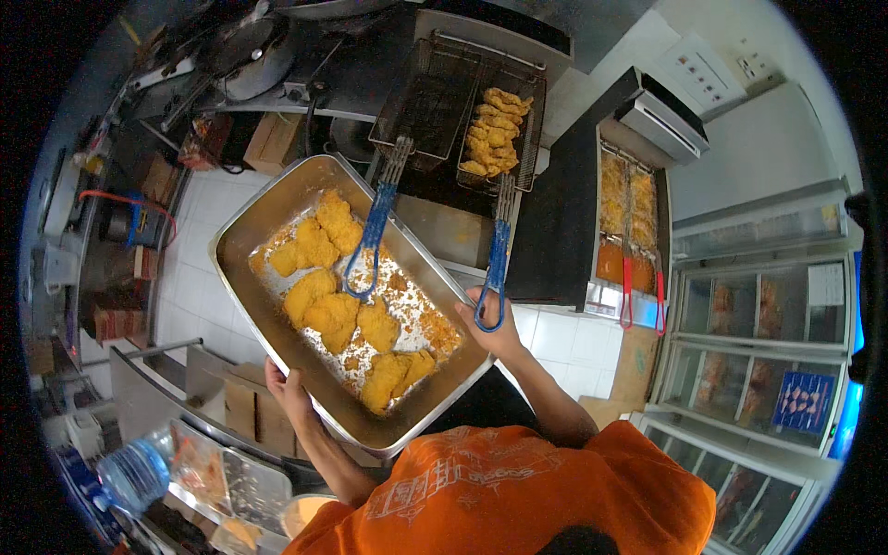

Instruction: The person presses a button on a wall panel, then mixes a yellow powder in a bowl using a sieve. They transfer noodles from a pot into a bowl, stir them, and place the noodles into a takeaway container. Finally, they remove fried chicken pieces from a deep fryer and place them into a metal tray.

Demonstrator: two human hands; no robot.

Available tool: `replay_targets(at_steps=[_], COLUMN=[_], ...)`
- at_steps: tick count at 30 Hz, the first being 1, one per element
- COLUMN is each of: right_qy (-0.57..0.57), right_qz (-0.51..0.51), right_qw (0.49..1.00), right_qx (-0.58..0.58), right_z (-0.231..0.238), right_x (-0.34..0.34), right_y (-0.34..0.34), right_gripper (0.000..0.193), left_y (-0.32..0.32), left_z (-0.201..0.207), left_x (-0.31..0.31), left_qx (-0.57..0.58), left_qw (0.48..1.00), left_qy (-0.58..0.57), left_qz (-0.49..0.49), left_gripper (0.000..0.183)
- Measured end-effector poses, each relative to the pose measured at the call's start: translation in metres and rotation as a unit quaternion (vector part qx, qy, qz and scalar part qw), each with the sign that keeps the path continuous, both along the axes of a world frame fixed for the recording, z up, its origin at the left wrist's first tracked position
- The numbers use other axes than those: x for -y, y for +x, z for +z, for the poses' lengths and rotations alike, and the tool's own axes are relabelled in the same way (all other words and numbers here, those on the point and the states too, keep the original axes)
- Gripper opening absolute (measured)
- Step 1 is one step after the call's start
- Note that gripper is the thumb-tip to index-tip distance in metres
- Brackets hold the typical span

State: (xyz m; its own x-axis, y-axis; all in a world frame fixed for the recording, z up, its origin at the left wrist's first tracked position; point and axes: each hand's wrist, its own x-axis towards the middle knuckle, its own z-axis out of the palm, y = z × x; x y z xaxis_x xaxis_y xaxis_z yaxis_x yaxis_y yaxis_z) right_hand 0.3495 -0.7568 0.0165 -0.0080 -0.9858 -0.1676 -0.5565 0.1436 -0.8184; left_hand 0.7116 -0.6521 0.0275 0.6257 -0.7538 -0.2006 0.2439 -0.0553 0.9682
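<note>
A deep steel tray (262, 319) is held out in front of me. Several golden breaded cutlets (331, 313) and loose crumbs lie in it. My left hand (292, 393) grips its near-left rim. On the right-hand rim, my right hand (497, 331) is closed, its fingers partly hidden under the looped end of a blue basket handle (499, 259). A second blue handle (372, 227) reaches over the tray. Beyond it, one wire fry basket (527, 153) holds fried pieces (493, 132); the dark basket (427, 104) beside it shows no food.
At the right stands another fryer (546, 222) with red-handled baskets (628, 301) in bubbling oil. Glass-door refrigerators (754, 379) line the far right. A lidded pot (252, 60) sits at the back left. A blue water jug (134, 474) and trays (254, 486) are at lower left.
</note>
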Motion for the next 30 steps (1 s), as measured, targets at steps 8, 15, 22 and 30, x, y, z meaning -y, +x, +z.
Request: replay_targets(at_steps=[8,15,22,30], right_qy=[-0.007,-0.028,-0.072,0.133], right_qz=[0.113,0.133,0.141,0.049], right_qw=[0.993,0.991,0.985,0.919], right_qx=[0.040,0.007,-0.069,0.367], right_z=[0.010,0.033,0.020,0.066], right_x=[-0.023,-0.021,0.002,0.040], right_y=[-0.123,-0.273,-0.354,-0.196], right_gripper=[0.021,0.017,0.018,0.042], left_y=[-0.143,-0.308,-0.401,-0.423], left_z=[-0.024,-0.022,-0.033,-0.013], left_x=[-0.099,-0.118,-0.099,-0.111], left_qx=[-0.017,-0.028,-0.058,-0.065], left_qw=[0.996,0.994,0.994,0.994], left_qy=[-0.043,-0.002,-0.036,-0.025], left_qz=[0.079,0.107,0.086,0.081], left_gripper=[0.035,0.042,0.038,0.033])
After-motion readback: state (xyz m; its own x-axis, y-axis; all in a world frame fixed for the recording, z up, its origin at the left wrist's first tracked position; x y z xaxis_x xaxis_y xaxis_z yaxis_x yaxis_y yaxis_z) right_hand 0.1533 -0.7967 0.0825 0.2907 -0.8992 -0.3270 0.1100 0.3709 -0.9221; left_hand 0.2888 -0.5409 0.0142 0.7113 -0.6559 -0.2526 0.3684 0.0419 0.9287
